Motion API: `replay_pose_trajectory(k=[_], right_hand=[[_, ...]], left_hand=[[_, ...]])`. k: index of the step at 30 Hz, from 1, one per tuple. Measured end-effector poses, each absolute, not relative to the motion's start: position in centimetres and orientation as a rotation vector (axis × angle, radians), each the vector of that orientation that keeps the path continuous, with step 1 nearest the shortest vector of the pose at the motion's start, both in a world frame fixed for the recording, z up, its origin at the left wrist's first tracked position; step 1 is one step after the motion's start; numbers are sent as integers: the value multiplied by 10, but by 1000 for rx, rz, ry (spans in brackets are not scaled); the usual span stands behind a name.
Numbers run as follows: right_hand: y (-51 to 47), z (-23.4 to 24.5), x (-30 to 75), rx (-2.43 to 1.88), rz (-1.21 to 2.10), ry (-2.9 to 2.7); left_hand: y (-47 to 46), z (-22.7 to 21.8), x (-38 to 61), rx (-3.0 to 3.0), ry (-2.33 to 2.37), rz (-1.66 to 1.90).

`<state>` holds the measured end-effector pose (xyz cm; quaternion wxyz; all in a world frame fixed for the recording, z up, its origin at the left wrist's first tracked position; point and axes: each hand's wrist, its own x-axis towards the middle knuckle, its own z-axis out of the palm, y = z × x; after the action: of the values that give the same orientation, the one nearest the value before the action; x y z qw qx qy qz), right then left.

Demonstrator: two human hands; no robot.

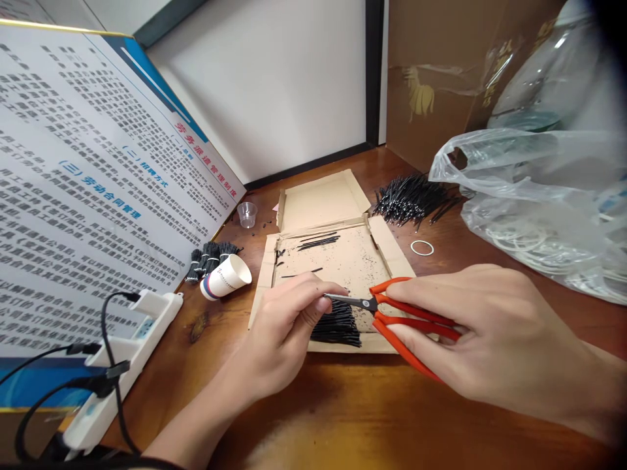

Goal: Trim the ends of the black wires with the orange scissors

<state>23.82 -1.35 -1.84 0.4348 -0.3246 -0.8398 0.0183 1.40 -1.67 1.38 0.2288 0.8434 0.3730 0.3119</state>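
My right hand (484, 326) grips a pair of scissors (416, 320) by its orange-red handles, with the dark blades pointing left. At the blade tips, my left hand (289, 320) is closed in a pinch of thumb and forefinger. What sits between those fingers is too small or hidden to make out. Under both hands lies an opened flat cardboard box (362, 261), sprinkled with tiny black bits. A bundle of thin black strips (337, 326) rests in it below the blades, partly covered by my left hand. Several more black strips (318, 241) lie toward its far side.
Behind the box on the right is a heap of black strips (411, 199), near a white ring (422, 248) and a plastic bag (539, 215). Leftward are a tipped paper cup (226, 277), tied black bundles (210, 258), a clear cup (247, 214) and a power strip (127, 372).
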Motion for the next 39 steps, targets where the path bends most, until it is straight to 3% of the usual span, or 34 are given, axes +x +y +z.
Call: replay_pose_trajectory(k=[39], right_hand=[[-12,-18,238,-815,31,-2113]], left_hand=[[-18,15,13,2278,1047,800]])
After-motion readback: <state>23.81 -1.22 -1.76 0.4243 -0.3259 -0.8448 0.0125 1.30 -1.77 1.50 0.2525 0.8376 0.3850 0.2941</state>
